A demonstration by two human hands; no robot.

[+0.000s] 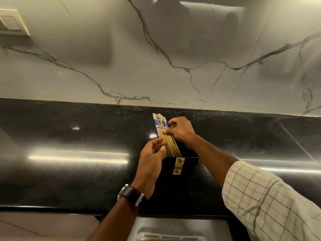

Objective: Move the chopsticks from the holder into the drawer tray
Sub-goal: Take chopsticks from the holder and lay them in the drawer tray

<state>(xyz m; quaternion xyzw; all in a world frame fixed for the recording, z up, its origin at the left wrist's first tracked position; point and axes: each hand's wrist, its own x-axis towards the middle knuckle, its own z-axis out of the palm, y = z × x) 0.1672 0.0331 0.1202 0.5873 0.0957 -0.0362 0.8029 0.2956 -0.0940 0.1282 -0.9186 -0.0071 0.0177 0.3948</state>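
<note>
A bundle of several bamboo chopsticks (169, 141) with blue-and-white patterned tops stands tilted left in a black holder (189, 167) bearing a gold floral label, on the black counter. My left hand (152, 159) grips the lower part of the bundle at the holder's left rim. My right hand (180, 130) pinches the upper part of the bundle with thumb and fingers. Below the counter edge, the white drawer tray (152, 236) shows at the bottom of the view.
The glossy black countertop (69, 153) runs the full width, backed by a white marble wall (156, 49). A light switch plate (12, 23) sits on the wall at the upper left. An open drawer (215, 226) lies under the counter edge.
</note>
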